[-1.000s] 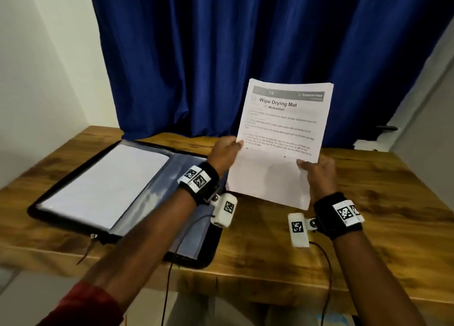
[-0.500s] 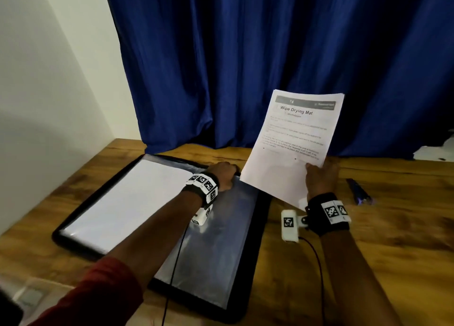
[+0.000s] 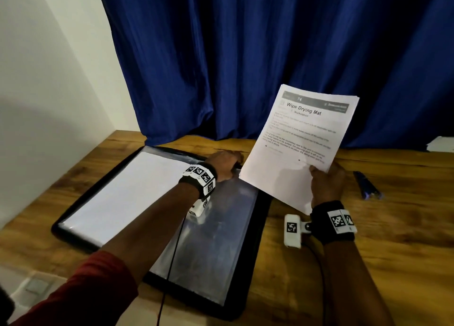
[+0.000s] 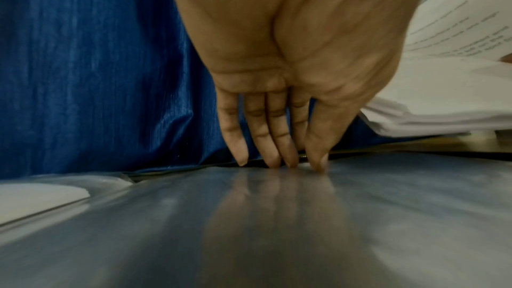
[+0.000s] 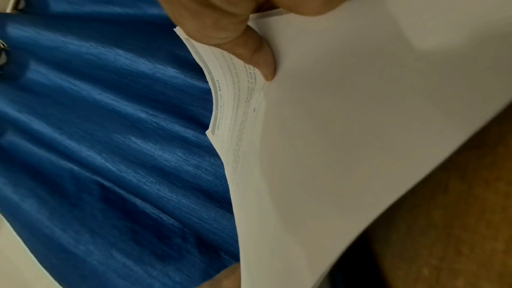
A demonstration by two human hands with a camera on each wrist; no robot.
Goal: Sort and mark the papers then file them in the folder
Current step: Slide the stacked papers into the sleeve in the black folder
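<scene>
Papers [image 3: 297,143] tilted further, printed side up.

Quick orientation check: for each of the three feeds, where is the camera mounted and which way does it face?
Head: worn on the head, looks forward and down at the folder on the table; both forearms, left hand and right hand show.
Left wrist: looks along the palm at fingertips touching the folder's clear sleeve.
Right wrist: looks along the hand gripping the papers toward the curtain.
Shared: all three views show the papers and curtain.
</scene>
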